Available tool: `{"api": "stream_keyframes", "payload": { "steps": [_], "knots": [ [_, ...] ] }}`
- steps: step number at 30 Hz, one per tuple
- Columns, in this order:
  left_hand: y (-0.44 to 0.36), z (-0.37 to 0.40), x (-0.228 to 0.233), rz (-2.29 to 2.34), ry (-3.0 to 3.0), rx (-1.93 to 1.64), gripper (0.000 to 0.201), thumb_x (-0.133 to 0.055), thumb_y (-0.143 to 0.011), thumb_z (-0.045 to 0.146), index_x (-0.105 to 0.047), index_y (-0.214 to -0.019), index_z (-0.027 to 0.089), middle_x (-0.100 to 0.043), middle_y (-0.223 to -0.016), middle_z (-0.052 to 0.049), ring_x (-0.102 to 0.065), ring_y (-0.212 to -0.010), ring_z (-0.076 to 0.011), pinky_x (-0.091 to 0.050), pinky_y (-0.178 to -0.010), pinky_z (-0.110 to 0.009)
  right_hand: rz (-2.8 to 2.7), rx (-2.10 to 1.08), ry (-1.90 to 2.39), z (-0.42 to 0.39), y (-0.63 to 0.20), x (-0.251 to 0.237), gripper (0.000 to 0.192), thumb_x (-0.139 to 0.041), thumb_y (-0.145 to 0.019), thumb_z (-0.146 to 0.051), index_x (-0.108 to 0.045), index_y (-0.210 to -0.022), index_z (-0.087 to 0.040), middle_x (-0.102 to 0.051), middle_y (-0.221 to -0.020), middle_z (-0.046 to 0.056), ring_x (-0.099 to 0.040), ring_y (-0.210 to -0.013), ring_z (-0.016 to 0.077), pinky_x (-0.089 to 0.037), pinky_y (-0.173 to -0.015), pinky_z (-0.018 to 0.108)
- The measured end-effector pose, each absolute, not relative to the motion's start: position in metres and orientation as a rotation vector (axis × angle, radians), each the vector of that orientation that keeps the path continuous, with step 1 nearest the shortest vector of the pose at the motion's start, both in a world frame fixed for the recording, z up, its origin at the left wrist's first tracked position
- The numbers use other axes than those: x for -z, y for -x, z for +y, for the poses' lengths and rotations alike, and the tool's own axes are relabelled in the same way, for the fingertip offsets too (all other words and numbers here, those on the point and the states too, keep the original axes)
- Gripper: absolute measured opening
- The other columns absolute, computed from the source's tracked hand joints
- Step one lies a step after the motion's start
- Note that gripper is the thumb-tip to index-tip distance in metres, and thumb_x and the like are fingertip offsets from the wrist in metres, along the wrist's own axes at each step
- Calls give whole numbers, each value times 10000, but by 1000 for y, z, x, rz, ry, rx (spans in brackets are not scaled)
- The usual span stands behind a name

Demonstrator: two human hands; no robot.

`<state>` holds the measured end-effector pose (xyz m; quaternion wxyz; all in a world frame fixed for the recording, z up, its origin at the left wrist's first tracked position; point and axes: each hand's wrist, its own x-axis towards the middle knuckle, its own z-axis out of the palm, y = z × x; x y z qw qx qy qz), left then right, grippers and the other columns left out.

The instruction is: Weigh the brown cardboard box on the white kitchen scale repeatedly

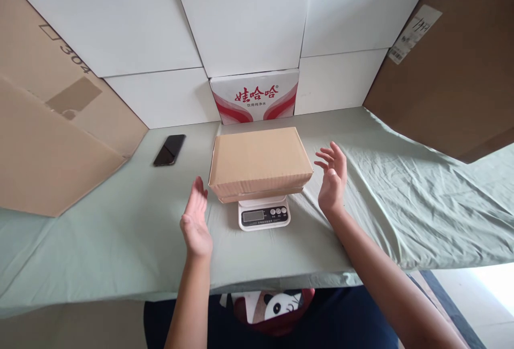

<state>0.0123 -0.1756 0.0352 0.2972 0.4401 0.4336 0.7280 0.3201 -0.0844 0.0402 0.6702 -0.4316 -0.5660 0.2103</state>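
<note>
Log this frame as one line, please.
left hand open, beside box | right hand open, beside box | cardboard box on scale | phone apart, left

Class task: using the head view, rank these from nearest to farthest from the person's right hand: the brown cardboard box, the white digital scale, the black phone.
From the right hand:
1. Brown cardboard box, just to its left, resting on the scale.
2. White digital scale, lower left, under the box.
3. Black phone, far left on the green cloth, beyond the box.
</note>
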Motion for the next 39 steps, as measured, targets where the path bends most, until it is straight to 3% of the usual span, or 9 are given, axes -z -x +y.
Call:
{"api": "stream_keyframes", "payload": {
  "steps": [5, 9, 18, 23, 27, 30, 35, 39],
  "knots": [
    [-13, -175, -31, 1166, -1171, -1898, 817, -439, -937, 828, -652, -1483, 260, -545, -1630, -99, -425, -1575, -344, -328, -1311, -482, -1268, -557, 933, -86, -318, -43, 587, -467, -956, -645, -565, -1453, -349, -634, -1338, 98, -646, -1259, 344, -552, -1049, 578],
    [-13, -175, -22, 1229, -1134, -1812, 910, -494, -859, 887, -721, -1400, 193, -652, -1509, -180, -518, -1502, -401, -354, -1287, -552, -1367, -665, 873, -93, -312, -47, 644, -480, -975, -677, -513, -1532, -354, -661, -1378, 94, -674, -1230, 325, -570, -1037, 545],
    [-13, -174, -16, 1244, -1062, -1782, 869, -591, -788, 884, -806, -1231, 167, -736, -1369, -215, -570, -1445, -441, -390, -1243, -626, -1599, -661, 854, -104, -313, -54, 609, -501, -1021, -641, -483, -1589, -422, -560, -1605, 38, -537, -1476, 341, -558, -1101, 530],
    [-14, -161, -33, 1204, -1076, -1874, 857, -582, -817, 868, -784, -1275, 173, -712, -1417, -202, -531, -1487, -417, -363, -1270, -589, -1617, -733, 781, -98, -308, -61, 676, -487, -1017, -677, -376, -1640, -439, -431, -1716, 4, -445, -1570, 337, -510, -1196, 540],
    [-15, -117, -55, 1155, -1183, -1796, 890, -522, -851, 885, -741, -1354, 184, -662, -1496, -187, -506, -1516, -381, -357, -1284, -531, -1587, -762, 707, -66, -296, -76, 817, -493, -994, -717, -181, -1694, -432, -270, -1793, -38, -282, -1664, 313, -329, -1348, 549],
    [-21, -76, -58, 1130, -1233, -1738, 908, -529, -855, 882, -691, -1427, 196, -616, -1554, -176, -495, -1527, -364, -369, -1280, -499, -1579, -748, 724, -33, -287, -74, 874, -497, -963, -759, -165, -1694, -415, -205, -1811, -56, -190, -1691, 304, -233, -1388, 542],
    [-25, -41, -33, 1153, -1213, -1697, 875, -562, -874, 843, -645, -1483, 221, -542, -1629, -141, -433, -1572, -335, -345, -1297, -448, -1469, -858, 750, -1, -279, -45, 937, -556, -926, -739, -168, -1690, -360, -212, -1810, -8, -194, -1687, 317, -167, -1399, 543],
    [-22, -38, -19, 1172, -1128, -1684, 966, -563, -826, 893, -615, -1508, 210, -548, -1622, -154, -436, -1570, -337, -357, -1290, -440, -1447, -914, 736, 1, -279, -34, 914, -613, -922, -670, -196, -1667, -343, -243, -1796, 26, -277, -1659, 315, -194, -1389, 532]
  ]
}}
